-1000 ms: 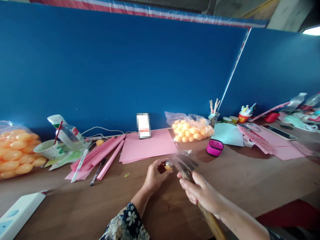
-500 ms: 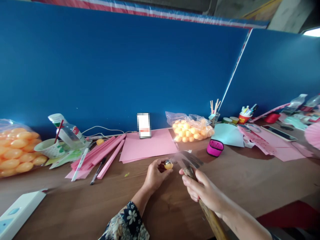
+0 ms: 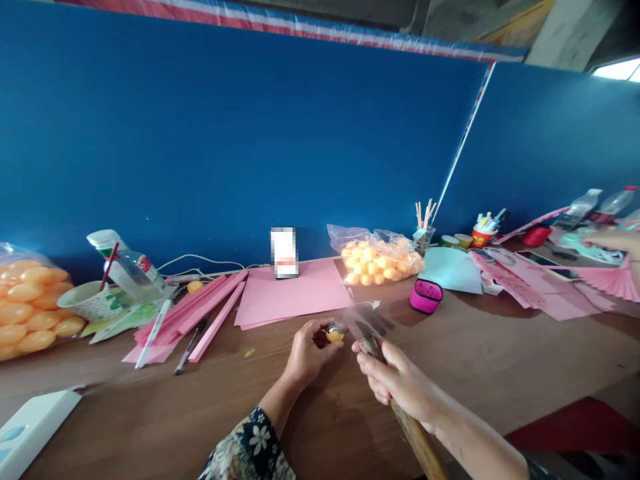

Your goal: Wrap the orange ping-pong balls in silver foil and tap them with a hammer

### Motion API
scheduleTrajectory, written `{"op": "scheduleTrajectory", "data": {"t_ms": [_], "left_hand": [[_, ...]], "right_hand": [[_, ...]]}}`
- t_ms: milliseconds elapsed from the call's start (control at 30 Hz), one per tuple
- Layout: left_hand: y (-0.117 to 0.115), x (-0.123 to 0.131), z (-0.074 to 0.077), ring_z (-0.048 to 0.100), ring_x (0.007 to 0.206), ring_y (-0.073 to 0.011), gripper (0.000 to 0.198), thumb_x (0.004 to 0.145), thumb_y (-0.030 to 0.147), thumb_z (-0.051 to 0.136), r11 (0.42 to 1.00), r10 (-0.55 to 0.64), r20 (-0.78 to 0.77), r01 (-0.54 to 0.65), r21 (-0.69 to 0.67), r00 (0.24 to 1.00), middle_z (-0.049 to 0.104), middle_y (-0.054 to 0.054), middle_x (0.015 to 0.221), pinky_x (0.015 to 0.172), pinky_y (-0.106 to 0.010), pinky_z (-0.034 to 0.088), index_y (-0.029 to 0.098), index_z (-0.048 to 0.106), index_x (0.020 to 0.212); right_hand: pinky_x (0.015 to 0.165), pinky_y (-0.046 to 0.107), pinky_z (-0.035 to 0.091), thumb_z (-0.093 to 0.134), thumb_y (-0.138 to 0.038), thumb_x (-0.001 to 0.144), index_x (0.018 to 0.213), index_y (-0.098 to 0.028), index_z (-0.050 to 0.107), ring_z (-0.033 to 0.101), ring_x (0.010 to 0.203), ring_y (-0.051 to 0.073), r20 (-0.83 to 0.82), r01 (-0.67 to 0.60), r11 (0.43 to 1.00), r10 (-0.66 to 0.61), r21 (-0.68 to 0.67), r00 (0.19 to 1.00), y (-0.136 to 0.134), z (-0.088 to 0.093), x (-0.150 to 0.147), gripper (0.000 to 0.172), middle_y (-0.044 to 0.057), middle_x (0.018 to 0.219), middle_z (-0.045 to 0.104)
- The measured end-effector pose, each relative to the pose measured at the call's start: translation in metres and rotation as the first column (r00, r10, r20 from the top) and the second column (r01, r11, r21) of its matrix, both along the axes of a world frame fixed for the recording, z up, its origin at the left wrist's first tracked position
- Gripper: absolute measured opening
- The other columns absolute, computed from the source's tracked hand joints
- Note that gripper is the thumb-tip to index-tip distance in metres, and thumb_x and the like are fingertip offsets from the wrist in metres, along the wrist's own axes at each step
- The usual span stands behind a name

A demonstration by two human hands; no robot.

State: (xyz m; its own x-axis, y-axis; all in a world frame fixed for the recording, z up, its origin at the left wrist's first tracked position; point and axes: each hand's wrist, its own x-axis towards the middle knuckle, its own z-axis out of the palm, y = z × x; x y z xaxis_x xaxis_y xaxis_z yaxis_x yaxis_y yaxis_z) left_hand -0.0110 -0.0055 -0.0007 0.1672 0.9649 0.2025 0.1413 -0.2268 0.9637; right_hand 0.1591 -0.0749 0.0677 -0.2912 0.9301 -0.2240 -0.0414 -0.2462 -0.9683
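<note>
My left hand (image 3: pixel 306 355) rests on the brown table (image 3: pixel 230 407), its thumb and fingers pinched around a small yellow ball (image 3: pixel 335 336) that has a shiny metal piece (image 3: pixel 334 327) on top. To the right, my right hand (image 3: pixel 395 370) is wrapped round the wooden handle (image 3: pixel 415 433) of a hammer-like tool. The tool's head (image 3: pixel 367 320) is smeared by motion and lies close to the metal piece; whether they touch cannot be made out.
Pink sheets (image 3: pixel 293 293) and a bag of orange balls (image 3: pixel 380 262) lie beyond my hands. A magenta band (image 3: pixel 426 296) sits to the right, pink strips (image 3: pixel 200 307) to the left. Another person's hand (image 3: pixel 613 241) shows at the far right.
The view has shifted slightly, moving things a little to the left. At the far right another person's hand has come into view. My hands keep their holds.
</note>
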Motion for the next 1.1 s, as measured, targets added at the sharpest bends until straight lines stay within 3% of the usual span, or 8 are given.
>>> {"op": "scheduleTrajectory", "data": {"t_ms": [267, 567, 700, 800, 867, 933, 1000, 1100], "left_hand": [[0.002, 0.0, -0.004, 0.063, 0.076, -0.019, 0.044, 0.064, 0.026, 0.068, 1.0, -0.012, 0.027, 0.012, 0.0, 1.0, 0.068, -0.009, 0.09, 0.07, -0.032, 0.051, 0.015, 0.059, 0.106], [-0.001, 0.001, 0.003, 0.063, 0.076, -0.0181, 0.043, 0.066, 0.025, 0.066, 0.999, -0.032, 0.052, 0.033, -0.024, 0.998, 0.067, -0.008, 0.089, 0.07, -0.031, 0.051, 0.015, 0.057, 0.107], [0.0, 0.0, 0.003, 0.063, 0.082, -0.0194, 0.042, 0.067, 0.024, 0.064, 0.998, -0.061, 0.075, 0.064, -0.027, 0.995, 0.066, -0.009, 0.092, 0.075, -0.032, 0.051, 0.014, 0.055, 0.107], [0.001, 0.0, 0.003, 0.063, 0.084, -0.0192, 0.041, 0.068, 0.026, 0.064, 0.999, -0.02, 0.081, 0.024, -0.045, 0.996, 0.066, -0.009, 0.095, 0.077, -0.032, 0.05, 0.015, 0.054, 0.106], [0.001, 0.0, 0.003, 0.063, 0.084, -0.0187, 0.041, 0.067, 0.026, 0.064, 0.998, 0.006, 0.071, -0.002, -0.06, 0.997, 0.065, -0.008, 0.096, 0.077, -0.032, 0.05, 0.015, 0.054, 0.106], [0.002, 0.0, 0.003, 0.063, 0.083, -0.0183, 0.041, 0.067, 0.026, 0.064, 0.997, 0.021, 0.059, -0.016, -0.074, 0.998, 0.066, -0.008, 0.095, 0.077, -0.031, 0.05, 0.015, 0.054, 0.106], [0.003, 0.001, 0.004, 0.064, 0.081, -0.0179, 0.041, 0.067, 0.027, 0.064, 0.996, 0.032, 0.051, -0.028, -0.08, 0.998, 0.067, -0.007, 0.092, 0.075, -0.03, 0.051, 0.016, 0.055, 0.105], [0.003, 0.001, 0.006, 0.064, 0.081, -0.0172, 0.041, 0.066, 0.027, 0.065, 0.997, 0.035, 0.052, -0.031, -0.072, 0.998, 0.067, -0.006, 0.092, 0.075, -0.029, 0.051, 0.017, 0.056, 0.105]], "right_hand": [[0.041, 0.018, 0.028, 0.055, -0.044, 0.079, 0.097, -0.019, 0.044, 0.032, 0.041, 0.002, -0.056, 0.013, 1.0, -0.013, 0.004, 0.998, 0.001, -0.001, -0.001, 0.032, -0.008, 0.062, 0.038], [0.041, 0.018, 0.028, 0.055, -0.045, 0.08, 0.096, -0.019, 0.043, 0.032, 0.041, 0.002, -0.073, 0.011, 1.0, -0.012, -0.009, 0.997, -0.002, -0.002, -0.002, 0.033, -0.007, 0.064, 0.04], [0.042, 0.019, 0.028, 0.049, -0.05, 0.081, 0.095, -0.019, 0.044, 0.032, 0.041, 0.002, -0.016, -0.028, 0.999, 0.029, 0.014, 0.999, -0.004, -0.002, 0.002, 0.035, -0.006, 0.067, 0.04], [0.044, 0.021, 0.032, 0.042, -0.051, 0.084, 0.1, -0.019, 0.047, 0.037, 0.044, 0.005, 0.164, 0.006, 0.994, -0.024, 0.109, 0.986, -0.008, 0.001, 0.019, 0.036, -0.004, 0.067, 0.044], [0.053, 0.024, 0.039, 0.042, -0.047, 0.085, 0.101, -0.019, 0.05, 0.048, 0.054, 0.01, 0.375, -0.01, 0.97, -0.084, 0.242, 0.923, -0.009, 0.003, 0.038, 0.033, 0.0, 0.072, 0.051], [0.067, 0.028, 0.043, 0.045, -0.041, 0.084, 0.102, -0.021, 0.051, 0.056, 0.075, 0.017, 0.564, -0.108, 0.924, -0.129, 0.367, 0.816, -0.008, 0.004, 0.06, 0.028, 0.006, 0.087, 0.059], [0.071, 0.029, 0.043, 0.044, -0.036, 0.085, 0.107, -0.022, 0.048, 0.058, 0.085, 0.021, 0.715, -0.216, 0.9, -0.136, 0.378, 0.685, -0.005, 0.0, 0.081, 0.027, 0.007, 0.095, 0.061], [0.061, 0.027, 0.042, 0.042, -0.032, 0.085, 0.106, -0.023, 0.046, 0.062, 0.074, 0.021, 0.892, -0.325, 0.892, -0.158, 0.313, 0.423, 0.001, -0.01, 0.108, 0.023, 0.005, 0.084, 0.064]]}}
